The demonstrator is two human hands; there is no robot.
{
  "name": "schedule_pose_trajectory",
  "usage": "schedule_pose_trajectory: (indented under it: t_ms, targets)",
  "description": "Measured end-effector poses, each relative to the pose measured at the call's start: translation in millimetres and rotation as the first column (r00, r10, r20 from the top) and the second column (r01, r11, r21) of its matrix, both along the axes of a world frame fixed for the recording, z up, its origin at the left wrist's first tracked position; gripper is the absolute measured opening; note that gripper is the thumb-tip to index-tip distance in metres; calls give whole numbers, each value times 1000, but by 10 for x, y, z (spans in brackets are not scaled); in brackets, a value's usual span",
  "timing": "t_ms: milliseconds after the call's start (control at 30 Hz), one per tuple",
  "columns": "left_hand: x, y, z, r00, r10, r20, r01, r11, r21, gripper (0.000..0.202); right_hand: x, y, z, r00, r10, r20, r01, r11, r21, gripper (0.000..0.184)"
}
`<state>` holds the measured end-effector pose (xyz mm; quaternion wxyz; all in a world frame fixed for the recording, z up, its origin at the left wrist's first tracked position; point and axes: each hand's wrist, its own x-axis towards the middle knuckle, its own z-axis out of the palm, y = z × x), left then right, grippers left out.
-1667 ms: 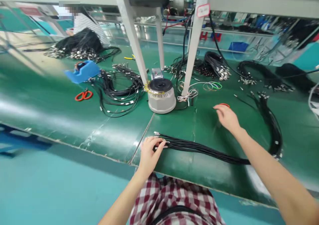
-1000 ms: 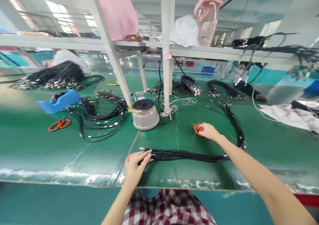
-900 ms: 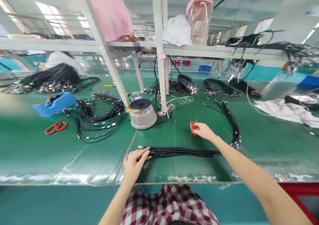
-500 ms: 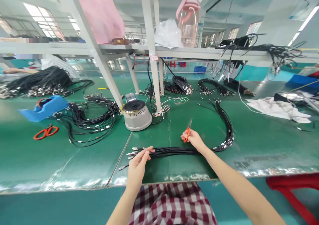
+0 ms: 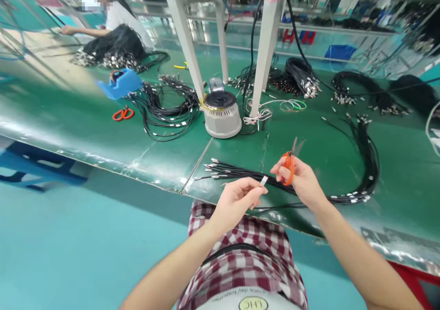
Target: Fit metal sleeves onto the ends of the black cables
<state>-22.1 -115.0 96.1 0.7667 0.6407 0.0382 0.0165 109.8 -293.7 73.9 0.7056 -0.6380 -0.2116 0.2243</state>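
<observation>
My left hand [image 5: 237, 202] is closed in a pinch on a small white tag [image 5: 264, 181] that sticks up past the fingertips. Whether the tag is fixed to a cable is hidden by the fingers. In my right hand [image 5: 302, 179] are orange-handled scissors [image 5: 288, 169], their blades pointing up and slightly apart. Under and behind both hands lies a bundle of black cables [image 5: 373, 163], which curves away to the right and back. Silver tips fan out at the bundle's left end. One loose cable [image 5: 275, 207] runs nearer the table edge.
A grey round-based device [image 5: 222, 117] stands beyond the hands, by the shelf posts. To its left are coiled cables [image 5: 172, 113], a second pair of orange scissors [image 5: 123, 113] and a blue tape dispenser [image 5: 120, 84]. Another person [image 5: 120, 19] sits at the far left.
My view has tilted down and turned left. The left hand has left the bundle's tips and come close to the right hand, now with a white tag in its pinch. The scissors stay in my right hand.
</observation>
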Motion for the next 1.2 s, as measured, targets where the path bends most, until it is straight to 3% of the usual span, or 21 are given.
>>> schedule_pose_trajectory:
  t_ms: [100, 200, 367, 500, 600, 667, 767, 867, 1033, 1200]
  targets:
    - [-8, -65, -80, 1000, 12, -20, -11, 999, 32, 27, -218, 121, 175, 992, 122, -25, -121, 992, 40, 22]
    - [-6, -92, -150, 999, 35, 3, -35, 998, 56, 26, -303, 175, 220, 987, 152, -46, -150, 988, 42, 19]
    - [-30, -104, -288, 994, 87, 71, -98, 983, 154, 19, -288, 199, 135, 991, 111, -71, -108, 993, 43, 25]
    - [-56, -99, -376, 970, 157, 184, -211, 921, 328, 16, -281, 240, 59, 996, 54, -74, -52, 998, 39, 26]
    - [-65, -88, -382, 966, 143, 217, -222, 888, 404, 15, -284, 278, 36, 995, 33, -92, -30, 999, 36, 26]
    - [-58, -75, -373, 982, 126, 139, -169, 918, 360, 18, -277, 293, 32, 992, 39, -116, -37, 999, 23, 26]
    - [-22, -43, -362, 996, 89, -6, -87, 988, 125, 25, -252, 296, 34, 990, 51, -133, -51, 999, 7, 25]
    - [24, -6, -353, 997, 54, -51, -56, 997, -53, 29, -227, 302, 33, 991, 57, -122, -59, 998, -16, 24]
    - [48, 18, -336, 996, 52, -69, -56, 996, -65, 31, -213, 361, 36, 989, 80, -128, -87, 995, -53, 28]
    - [37, 50, -318, 994, 73, -83, -80, 994, -80, 34, -219, 407, 32, 996, 88, 1, -87, 981, -174, 26]
